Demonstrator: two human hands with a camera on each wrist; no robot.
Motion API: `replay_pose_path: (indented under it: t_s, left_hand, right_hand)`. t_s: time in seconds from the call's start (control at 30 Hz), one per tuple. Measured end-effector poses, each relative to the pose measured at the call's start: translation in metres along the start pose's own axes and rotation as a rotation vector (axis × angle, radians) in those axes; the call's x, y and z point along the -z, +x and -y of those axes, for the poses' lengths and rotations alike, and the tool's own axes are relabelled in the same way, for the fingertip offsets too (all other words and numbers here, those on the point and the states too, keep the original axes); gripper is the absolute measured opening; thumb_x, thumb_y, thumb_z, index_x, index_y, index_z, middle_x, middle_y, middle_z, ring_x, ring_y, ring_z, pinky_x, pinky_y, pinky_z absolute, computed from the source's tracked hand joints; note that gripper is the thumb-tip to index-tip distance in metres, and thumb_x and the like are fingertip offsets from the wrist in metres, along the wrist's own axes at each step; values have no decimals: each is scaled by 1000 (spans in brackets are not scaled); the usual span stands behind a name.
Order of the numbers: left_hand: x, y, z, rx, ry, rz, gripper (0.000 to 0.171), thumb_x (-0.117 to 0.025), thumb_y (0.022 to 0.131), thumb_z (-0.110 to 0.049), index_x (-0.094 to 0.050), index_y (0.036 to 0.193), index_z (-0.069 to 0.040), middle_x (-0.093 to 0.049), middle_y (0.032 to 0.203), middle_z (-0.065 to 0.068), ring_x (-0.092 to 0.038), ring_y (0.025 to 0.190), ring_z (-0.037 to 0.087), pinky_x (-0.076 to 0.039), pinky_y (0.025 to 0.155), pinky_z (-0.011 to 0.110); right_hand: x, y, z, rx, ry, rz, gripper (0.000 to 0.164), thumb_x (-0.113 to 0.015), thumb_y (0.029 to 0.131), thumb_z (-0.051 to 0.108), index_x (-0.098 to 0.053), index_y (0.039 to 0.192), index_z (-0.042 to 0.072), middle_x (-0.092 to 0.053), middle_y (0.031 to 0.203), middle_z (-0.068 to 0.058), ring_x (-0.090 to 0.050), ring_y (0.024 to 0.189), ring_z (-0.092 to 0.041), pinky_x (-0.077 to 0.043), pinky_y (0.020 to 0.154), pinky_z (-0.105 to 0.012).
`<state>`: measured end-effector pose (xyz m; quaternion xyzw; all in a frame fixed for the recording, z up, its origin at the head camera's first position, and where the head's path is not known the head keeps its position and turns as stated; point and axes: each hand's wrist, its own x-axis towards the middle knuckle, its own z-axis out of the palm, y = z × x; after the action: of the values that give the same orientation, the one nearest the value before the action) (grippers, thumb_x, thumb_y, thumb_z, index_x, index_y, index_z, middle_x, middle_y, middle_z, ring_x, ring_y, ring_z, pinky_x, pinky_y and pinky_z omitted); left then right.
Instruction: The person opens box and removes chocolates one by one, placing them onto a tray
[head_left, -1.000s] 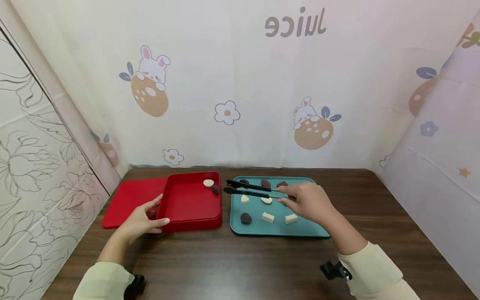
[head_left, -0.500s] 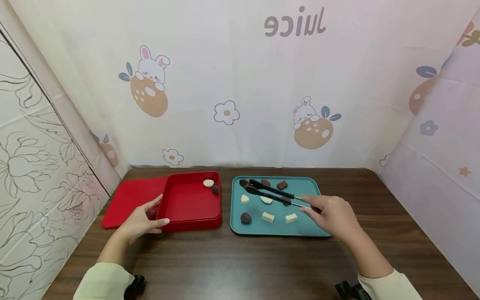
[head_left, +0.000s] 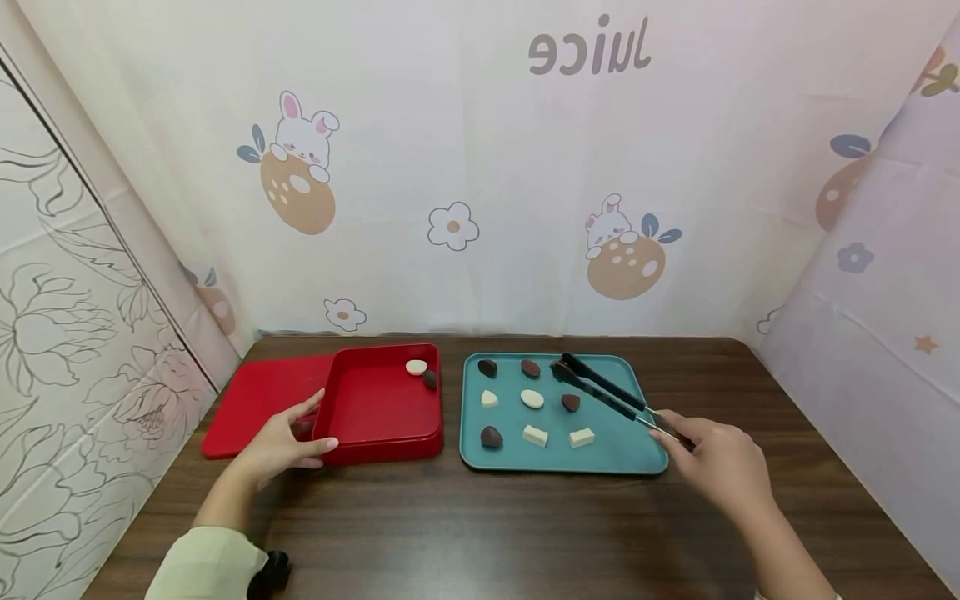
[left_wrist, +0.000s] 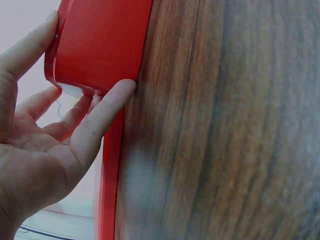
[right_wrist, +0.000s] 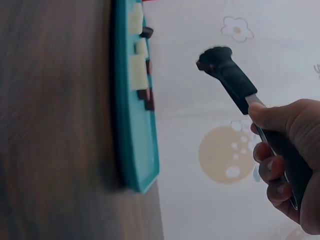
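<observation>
My right hand [head_left: 723, 462] grips black-tipped metal tongs [head_left: 603, 392] over the right side of a teal tray [head_left: 630, 450]. A brown piece [right_wrist: 206, 64] shows between the tongs' tips in the right wrist view; its shape is mostly hidden. Beneath lie rows of chocolate-like pieces, among them a dark one [head_left: 571, 403], a white oval [head_left: 532, 399] and a white block [head_left: 581, 437]. My left hand [head_left: 277, 446] rests against the near left corner of a red box [head_left: 382, 450], thumb along the front wall, fingers on the left side. Inside the box lie a white oval [head_left: 416, 367] and a dark piece [head_left: 430, 379].
A flat red lid-like panel [head_left: 262, 392] lies left of the box, partly behind it. The tray stands just right of the box with a narrow gap between. A patterned curtain [head_left: 450, 167] rises behind the wooden table [head_left: 450, 533].
My right hand has carried the tongs from the tray's left edge to its back right, over the square brown piece; the tips have come closer together. My left hand has stayed at the box.
</observation>
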<state>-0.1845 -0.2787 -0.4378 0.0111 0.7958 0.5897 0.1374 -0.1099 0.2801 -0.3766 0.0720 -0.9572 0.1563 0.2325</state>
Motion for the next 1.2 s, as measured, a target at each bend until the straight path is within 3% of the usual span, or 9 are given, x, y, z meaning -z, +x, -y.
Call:
replay_pose_path:
  t_s: [0.1, 0.43, 1.2]
  left_hand:
    - [0, 0, 0, 1, 0, 1, 99, -81, 81, -17, -18, 157, -14, -24, 149, 29, -29, 131, 49, -58, 76, 46]
    - [0, -1, 1, -7, 0, -4, 98, -81, 81, -16, -19, 157, -13, -26, 148, 28, -32, 129, 49, -58, 76, 46]
    - [0, -1, 0, -9, 4, -6, 98, -81, 81, -17, -19, 157, -14, -27, 147, 28, -32, 128, 49, -59, 75, 46]
  right_hand:
    - [1, -7, -7, -67, -17, 15, 36, -77, 85, 25, -72, 115, 6, -42, 48, 8, -32, 46, -12, -23, 37, -28]
    - [-2, -16, -23, -124, -62, -15, 38, -76, 85, 25, -71, 115, 1, -32, 43, 8, -27, 42, -14, -21, 37, -28]
    - [-23, 7, -52, -176, -113, 180, 40, -66, 93, 29, -66, 121, 1, -35, 44, 4, -27, 42, -15, -22, 37, -27]
